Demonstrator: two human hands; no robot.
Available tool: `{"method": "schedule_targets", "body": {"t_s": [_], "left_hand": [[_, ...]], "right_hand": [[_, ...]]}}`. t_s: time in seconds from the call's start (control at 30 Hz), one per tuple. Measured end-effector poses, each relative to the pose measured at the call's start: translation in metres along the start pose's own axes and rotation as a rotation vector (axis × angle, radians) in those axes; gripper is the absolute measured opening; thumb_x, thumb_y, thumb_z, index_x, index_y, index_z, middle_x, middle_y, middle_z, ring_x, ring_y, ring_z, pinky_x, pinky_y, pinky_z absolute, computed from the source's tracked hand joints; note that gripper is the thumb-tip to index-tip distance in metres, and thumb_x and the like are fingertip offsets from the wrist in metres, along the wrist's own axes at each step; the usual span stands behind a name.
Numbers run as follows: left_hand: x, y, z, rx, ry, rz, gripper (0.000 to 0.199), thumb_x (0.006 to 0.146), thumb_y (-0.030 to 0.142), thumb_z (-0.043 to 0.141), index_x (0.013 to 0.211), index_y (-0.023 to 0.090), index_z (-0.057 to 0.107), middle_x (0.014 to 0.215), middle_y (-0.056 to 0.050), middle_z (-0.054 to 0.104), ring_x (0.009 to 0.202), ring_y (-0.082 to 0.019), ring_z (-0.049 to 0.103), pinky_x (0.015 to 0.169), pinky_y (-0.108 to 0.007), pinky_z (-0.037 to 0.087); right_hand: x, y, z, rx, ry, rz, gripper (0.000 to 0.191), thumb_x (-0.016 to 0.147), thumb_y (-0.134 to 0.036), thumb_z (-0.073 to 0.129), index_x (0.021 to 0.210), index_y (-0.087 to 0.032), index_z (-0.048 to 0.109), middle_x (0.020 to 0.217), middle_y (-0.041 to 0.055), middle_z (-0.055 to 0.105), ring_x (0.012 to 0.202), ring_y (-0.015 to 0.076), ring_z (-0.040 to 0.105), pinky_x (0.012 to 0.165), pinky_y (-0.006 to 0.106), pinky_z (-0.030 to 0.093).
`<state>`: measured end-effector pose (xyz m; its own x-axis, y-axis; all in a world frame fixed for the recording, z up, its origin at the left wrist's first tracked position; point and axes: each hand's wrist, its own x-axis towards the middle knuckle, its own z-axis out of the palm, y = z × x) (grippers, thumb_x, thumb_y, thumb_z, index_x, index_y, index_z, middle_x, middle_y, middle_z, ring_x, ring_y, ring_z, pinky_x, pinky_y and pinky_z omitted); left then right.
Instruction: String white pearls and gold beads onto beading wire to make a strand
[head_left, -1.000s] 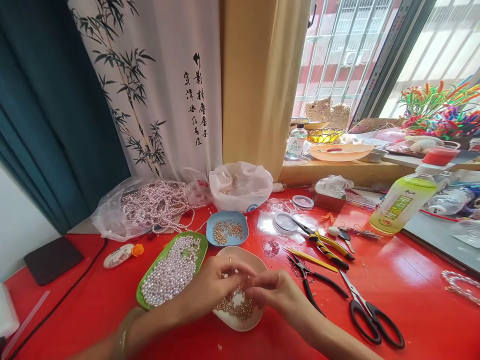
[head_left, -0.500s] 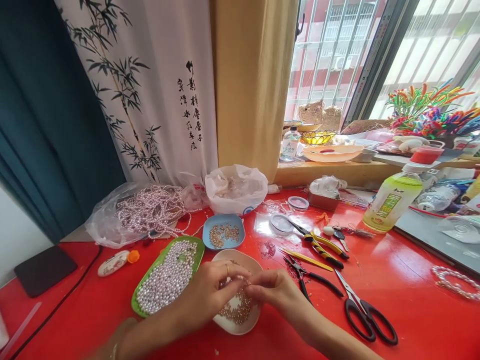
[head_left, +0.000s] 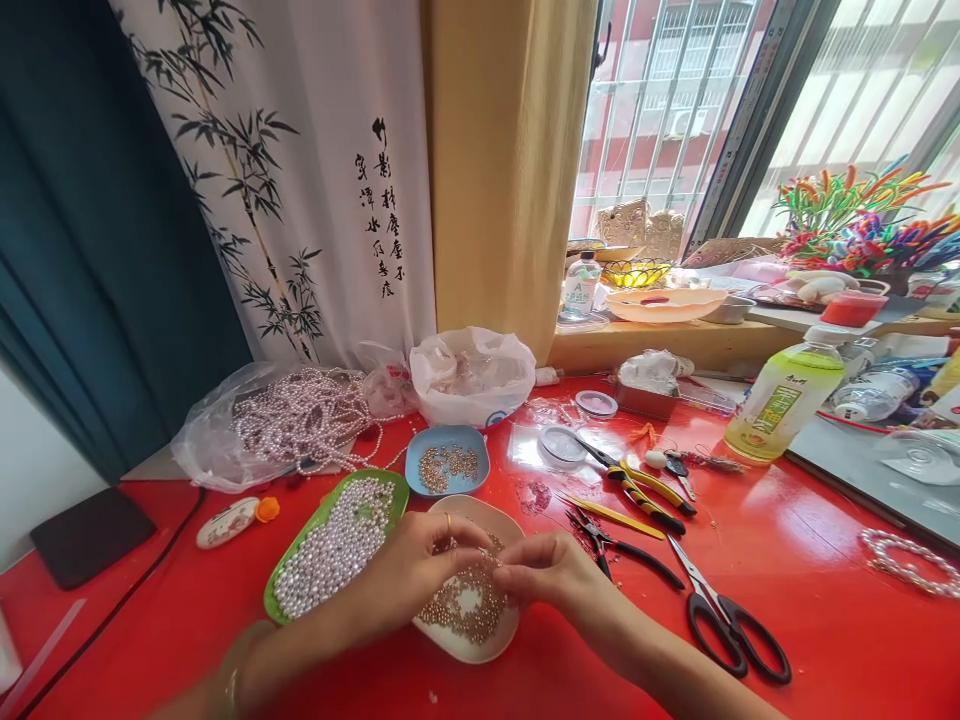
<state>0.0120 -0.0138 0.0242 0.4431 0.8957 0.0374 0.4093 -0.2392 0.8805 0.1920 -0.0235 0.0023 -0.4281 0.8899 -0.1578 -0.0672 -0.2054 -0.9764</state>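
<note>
My left hand, with a ring on one finger, hovers over a cream dish of small gold beads. Its thumb and fingers are drawn together near the dish's middle; whatever lies between them is too small to make out. Facing it, my right hand pinches thumb against forefinger above the dish's right rim, and what it grips cannot be told either. Close by on the left, a green tray bears many pale pearl beads. A blue dish with more gold beads stands just behind.
Right of the dish lie black-handled scissors, black-handled pliers, yellow-black pliers and yellow tweezers. Farther right are a drink bottle and a pearl bracelet. Bead strands and a white plastic bag sit at the back.
My left hand has shifted slightly left and up, uncovering more gold beads in the dish. The right hand remains pinched in nearly the same place.
</note>
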Motion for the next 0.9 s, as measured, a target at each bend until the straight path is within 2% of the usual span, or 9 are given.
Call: {"method": "schedule_targets", "body": {"t_s": [0.2, 0.27, 0.37, 0.43, 0.6, 0.73, 0.9], "left_hand": [[0.004, -0.004, -0.002, -0.074, -0.031, -0.097, 0.014, 0.071, 0.025, 0.055, 0.074, 0.015, 0.063, 0.077, -0.002, 0.065, 0.075, -0.015, 0.056, 0.069, -0.024, 0.041], [0.005, -0.006, -0.002, -0.138, -0.042, -0.146, 0.016, 0.070, 0.028, 0.055, 0.073, 0.014, 0.061, 0.074, -0.002, 0.063, 0.067, -0.013, 0.054, 0.061, -0.022, 0.040], [0.006, -0.009, -0.002, -0.239, -0.086, -0.247, 0.021, 0.070, 0.033, 0.054, 0.076, 0.014, 0.058, 0.072, -0.002, 0.062, 0.049, -0.007, 0.044, 0.044, -0.018, 0.031], [0.007, -0.009, -0.002, -0.294, -0.107, -0.286, 0.022, 0.068, 0.033, 0.054, 0.078, 0.013, 0.057, 0.073, -0.002, 0.061, 0.044, -0.005, 0.037, 0.040, -0.017, 0.027], [0.007, -0.008, 0.000, -0.269, -0.087, -0.320, 0.023, 0.067, 0.035, 0.055, 0.077, 0.014, 0.057, 0.060, 0.003, 0.053, 0.042, -0.005, 0.035, 0.041, -0.018, 0.026], [0.007, -0.012, 0.002, -0.166, -0.180, -0.219, 0.018, 0.062, 0.032, 0.062, 0.065, 0.015, 0.057, 0.061, 0.003, 0.054, 0.056, -0.009, 0.045, 0.053, -0.020, 0.033], [0.007, -0.015, 0.002, -0.146, -0.220, -0.237, 0.021, 0.065, 0.035, 0.059, 0.064, 0.015, 0.056, 0.057, 0.004, 0.052, 0.053, -0.010, 0.045, 0.053, -0.021, 0.032]], "right_hand": [[0.002, 0.001, -0.002, -0.013, -0.014, 0.035, 0.024, 0.057, -0.036, 0.070, 0.058, -0.012, 0.068, 0.052, -0.0001, 0.058, 0.050, 0.0081, 0.046, 0.053, 0.022, 0.035], [0.003, 0.002, -0.003, -0.013, -0.018, 0.043, 0.025, 0.059, -0.037, 0.069, 0.062, -0.012, 0.069, 0.054, -0.0001, 0.058, 0.051, 0.0080, 0.046, 0.054, 0.022, 0.036], [0.004, 0.002, -0.004, -0.026, -0.009, 0.051, 0.026, 0.059, -0.039, 0.069, 0.063, -0.013, 0.069, 0.053, -0.0007, 0.058, 0.051, 0.0083, 0.047, 0.054, 0.022, 0.036], [0.004, 0.001, -0.004, -0.032, 0.006, 0.055, 0.027, 0.059, -0.039, 0.069, 0.062, -0.013, 0.069, 0.053, -0.0004, 0.059, 0.051, 0.0088, 0.048, 0.055, 0.022, 0.036], [0.004, 0.002, -0.003, -0.016, 0.025, 0.059, 0.026, 0.058, -0.039, 0.070, 0.061, -0.012, 0.068, 0.053, -0.0009, 0.058, 0.050, 0.0082, 0.047, 0.055, 0.022, 0.036], [0.003, 0.006, -0.003, -0.022, -0.005, 0.044, 0.025, 0.060, -0.037, 0.069, 0.064, -0.012, 0.068, 0.051, -0.0020, 0.057, 0.050, 0.0075, 0.048, 0.055, 0.022, 0.036], [0.003, 0.010, -0.003, -0.004, -0.010, 0.026, 0.021, 0.060, -0.032, 0.069, 0.064, -0.012, 0.068, 0.054, -0.0017, 0.058, 0.050, 0.0071, 0.049, 0.053, 0.021, 0.037]]}}
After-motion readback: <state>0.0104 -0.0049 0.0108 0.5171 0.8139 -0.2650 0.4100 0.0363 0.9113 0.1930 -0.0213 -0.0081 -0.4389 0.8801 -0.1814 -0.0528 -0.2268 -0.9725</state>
